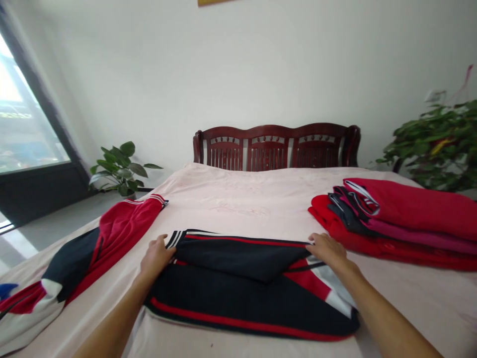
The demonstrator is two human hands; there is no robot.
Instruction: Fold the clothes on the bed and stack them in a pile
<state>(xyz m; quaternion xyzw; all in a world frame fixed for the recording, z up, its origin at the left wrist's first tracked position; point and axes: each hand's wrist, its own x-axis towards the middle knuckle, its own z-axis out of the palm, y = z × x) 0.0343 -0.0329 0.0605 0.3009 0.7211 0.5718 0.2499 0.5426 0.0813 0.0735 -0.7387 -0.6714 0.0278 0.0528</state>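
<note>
A navy track garment (242,293) with red piping and white-striped trim lies on the pale pink bedcover (223,199), its upper layer folded over. My left hand (156,257) grips the folded edge by the white-striped cuff. At the opposite corner, my right hand (327,250) has its fingers over the same edge. Left of the garment lies a red, navy and white track jacket (115,238), spread out with one red sleeve reaching up the bed. Neither hand touches it.
A stack of folded red and dark clothes (395,219) sits at the bed's right side. A dark wooden headboard (276,146) stands at the far end. Potted leafy plants (121,169) stand beyond the bed's left side, beside a window (26,114).
</note>
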